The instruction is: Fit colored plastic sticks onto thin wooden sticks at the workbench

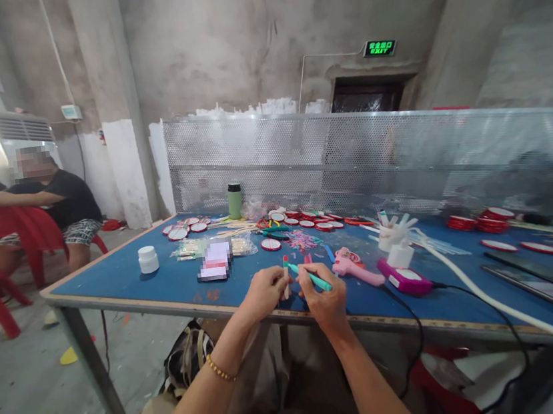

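Observation:
In the head view, my left hand pinches a small flat wooden stick upright; its top end is coloured red and green. My right hand grips a teal marker pen, whose tip points left and sits close to the stick's coloured end; whether they touch, I cannot tell. Both hands are over the front edge of the blue table. Just right of my right hand lies a pink glue gun. Beyond the hands is a pile of small coloured pieces.
Left on the table are a white jar, a phone and a green bottle. Red-rimmed discs lie about. A purple device with a cable and white containers stand right. A mesh panel borders the back.

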`<action>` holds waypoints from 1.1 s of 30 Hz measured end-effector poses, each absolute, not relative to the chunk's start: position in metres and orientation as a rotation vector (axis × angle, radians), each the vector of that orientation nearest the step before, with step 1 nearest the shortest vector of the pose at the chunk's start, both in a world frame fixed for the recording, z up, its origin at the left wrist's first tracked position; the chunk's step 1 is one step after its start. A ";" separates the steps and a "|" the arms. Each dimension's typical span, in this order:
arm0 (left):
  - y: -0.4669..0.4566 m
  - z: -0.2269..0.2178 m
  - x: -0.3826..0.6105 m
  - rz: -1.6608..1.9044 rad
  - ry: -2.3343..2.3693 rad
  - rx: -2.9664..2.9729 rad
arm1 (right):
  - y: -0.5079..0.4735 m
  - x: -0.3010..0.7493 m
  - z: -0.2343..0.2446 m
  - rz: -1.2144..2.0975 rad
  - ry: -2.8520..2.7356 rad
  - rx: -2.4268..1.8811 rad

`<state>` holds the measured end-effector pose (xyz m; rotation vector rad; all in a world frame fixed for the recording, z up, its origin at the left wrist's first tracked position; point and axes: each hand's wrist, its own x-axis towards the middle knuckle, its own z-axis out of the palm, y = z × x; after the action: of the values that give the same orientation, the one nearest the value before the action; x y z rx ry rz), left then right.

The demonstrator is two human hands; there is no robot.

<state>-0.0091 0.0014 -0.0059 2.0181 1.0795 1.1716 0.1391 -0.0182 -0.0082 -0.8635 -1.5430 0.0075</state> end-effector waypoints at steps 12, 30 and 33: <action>0.004 -0.008 -0.009 1.172 1.054 1.999 | -0.020 0.140 -0.008 -0.019 -1.551 -0.869; 0.002 -0.006 -0.009 1.185 1.054 2.012 | -0.020 0.139 -0.007 0.015 -1.542 -0.847; 0.002 -0.006 -0.009 1.185 1.044 2.014 | -0.019 0.139 -0.007 0.029 -1.545 -0.845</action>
<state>-0.0087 0.0015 -0.0056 2.0142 1.0440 1.1846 0.1390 -0.0190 -0.0074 -0.8446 -1.5446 0.0285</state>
